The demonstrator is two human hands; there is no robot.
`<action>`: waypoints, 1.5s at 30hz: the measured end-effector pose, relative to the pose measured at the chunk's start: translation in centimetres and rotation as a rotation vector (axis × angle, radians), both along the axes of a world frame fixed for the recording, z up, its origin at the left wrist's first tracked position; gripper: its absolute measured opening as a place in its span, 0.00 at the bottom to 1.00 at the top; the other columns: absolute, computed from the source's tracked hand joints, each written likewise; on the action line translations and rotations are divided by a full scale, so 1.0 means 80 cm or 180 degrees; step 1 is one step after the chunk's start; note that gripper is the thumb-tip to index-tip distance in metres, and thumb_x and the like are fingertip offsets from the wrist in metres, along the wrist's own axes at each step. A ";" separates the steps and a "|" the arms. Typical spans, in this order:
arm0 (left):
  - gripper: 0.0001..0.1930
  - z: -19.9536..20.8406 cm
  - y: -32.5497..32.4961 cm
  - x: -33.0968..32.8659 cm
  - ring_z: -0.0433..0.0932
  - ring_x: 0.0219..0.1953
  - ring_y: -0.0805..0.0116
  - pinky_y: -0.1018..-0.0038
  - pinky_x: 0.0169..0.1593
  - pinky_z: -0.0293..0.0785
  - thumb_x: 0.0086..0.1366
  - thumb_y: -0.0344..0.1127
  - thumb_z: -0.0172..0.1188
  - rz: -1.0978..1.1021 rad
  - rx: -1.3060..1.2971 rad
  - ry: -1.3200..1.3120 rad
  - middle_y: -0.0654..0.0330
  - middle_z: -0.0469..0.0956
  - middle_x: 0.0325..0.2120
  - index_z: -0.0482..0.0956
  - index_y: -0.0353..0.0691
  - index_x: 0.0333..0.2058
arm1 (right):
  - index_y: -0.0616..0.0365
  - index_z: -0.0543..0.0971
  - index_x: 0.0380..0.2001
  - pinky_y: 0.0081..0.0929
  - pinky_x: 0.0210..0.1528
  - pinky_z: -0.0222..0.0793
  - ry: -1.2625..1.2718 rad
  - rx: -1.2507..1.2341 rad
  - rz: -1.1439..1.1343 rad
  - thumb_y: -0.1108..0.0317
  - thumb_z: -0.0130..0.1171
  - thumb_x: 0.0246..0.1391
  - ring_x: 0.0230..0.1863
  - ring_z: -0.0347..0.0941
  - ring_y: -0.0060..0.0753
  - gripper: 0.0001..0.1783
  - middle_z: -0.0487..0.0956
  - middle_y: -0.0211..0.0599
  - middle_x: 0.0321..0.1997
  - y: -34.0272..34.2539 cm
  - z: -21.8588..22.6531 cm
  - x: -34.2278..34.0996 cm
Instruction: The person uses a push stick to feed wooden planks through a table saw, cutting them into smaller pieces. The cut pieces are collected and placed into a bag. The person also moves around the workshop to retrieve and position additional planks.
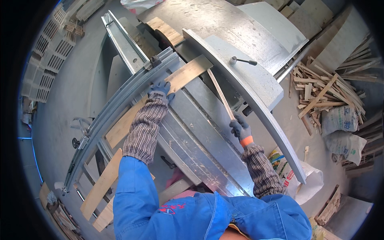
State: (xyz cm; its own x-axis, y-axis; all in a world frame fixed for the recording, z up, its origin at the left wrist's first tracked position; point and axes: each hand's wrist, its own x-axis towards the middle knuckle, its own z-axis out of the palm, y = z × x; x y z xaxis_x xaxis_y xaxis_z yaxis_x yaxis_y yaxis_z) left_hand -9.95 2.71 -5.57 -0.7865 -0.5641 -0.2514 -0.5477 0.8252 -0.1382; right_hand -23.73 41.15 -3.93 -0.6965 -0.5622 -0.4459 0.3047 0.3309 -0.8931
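Note:
A long pale wooden board (190, 73) lies slantwise on the metal table of a sliding table saw (208, 128), along the slatted crosscut fence (120, 100). My left hand (161, 91), in a grey glove, grips the board about midway, fingers at its fence side and thumb at its near side. In my gloved right hand (241, 130), closed near the table's right side, is one end of a thin wooden stick (221, 95). The stick's far tip reaches the board's right end. No blade can be made out.
A long metal rip fence (256, 96) with a black-handled lever (245, 61) curves along the right. Wood offcuts (320, 92) and white sacks (340, 120) are piled beyond it. More boards (102, 184) rest at lower left. White slatted stacks (46, 60) stand far left.

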 end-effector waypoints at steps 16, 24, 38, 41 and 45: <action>0.58 0.063 0.002 -0.016 0.37 0.76 0.52 0.47 0.74 0.34 0.51 0.69 0.65 0.1523 -0.0043 0.0344 0.55 0.38 0.75 0.44 0.59 0.74 | 0.48 0.77 0.60 0.21 0.24 0.65 0.0128 0.0043 -0.0168 0.61 0.62 0.55 0.20 0.66 0.19 0.28 0.78 0.30 0.31 -0.077 0.005 -0.017; 0.61 0.072 -0.020 0.006 0.36 0.76 0.53 0.49 0.75 0.30 0.48 0.73 0.65 0.1605 0.0102 -0.0232 0.55 0.38 0.75 0.40 0.64 0.74 | 0.48 0.77 0.60 0.21 0.24 0.66 0.0168 0.0048 -0.0141 0.61 0.61 0.56 0.20 0.66 0.19 0.27 0.78 0.28 0.29 -0.081 0.004 -0.016; 0.62 0.071 -0.037 0.009 0.37 0.76 0.52 0.48 0.75 0.31 0.48 0.74 0.65 0.1542 0.0037 -0.0078 0.54 0.43 0.74 0.41 0.60 0.75 | 0.48 0.75 0.62 0.18 0.20 0.60 0.0329 0.0005 -0.0083 0.61 0.58 0.58 0.18 0.64 0.17 0.27 0.76 0.26 0.28 -0.103 -0.004 -0.021; 0.61 0.070 -0.040 0.008 0.38 0.76 0.52 0.48 0.75 0.31 0.48 0.73 0.65 0.1527 -0.0060 -0.0090 0.54 0.42 0.74 0.42 0.59 0.74 | 0.48 0.76 0.62 0.18 0.20 0.59 0.0355 -0.0039 -0.0069 0.61 0.58 0.58 0.18 0.64 0.17 0.27 0.76 0.26 0.27 -0.108 -0.005 -0.023; 0.61 0.060 -0.046 0.011 0.40 0.76 0.53 0.49 0.75 0.32 0.48 0.73 0.65 0.1514 -0.0146 0.0034 0.53 0.43 0.74 0.44 0.60 0.74 | 0.47 0.76 0.62 0.18 0.20 0.59 0.0332 -0.0030 -0.0036 0.61 0.59 0.57 0.18 0.64 0.17 0.27 0.76 0.26 0.27 -0.115 -0.011 -0.027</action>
State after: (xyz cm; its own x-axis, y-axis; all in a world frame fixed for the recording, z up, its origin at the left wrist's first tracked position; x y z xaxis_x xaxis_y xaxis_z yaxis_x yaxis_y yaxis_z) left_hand -9.11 -0.94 -0.74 -0.4408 -0.8724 -0.2110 -0.8647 0.4758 -0.1610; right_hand -25.91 31.92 -4.85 -0.7451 -0.5579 -0.3656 0.2137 0.3195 -0.9232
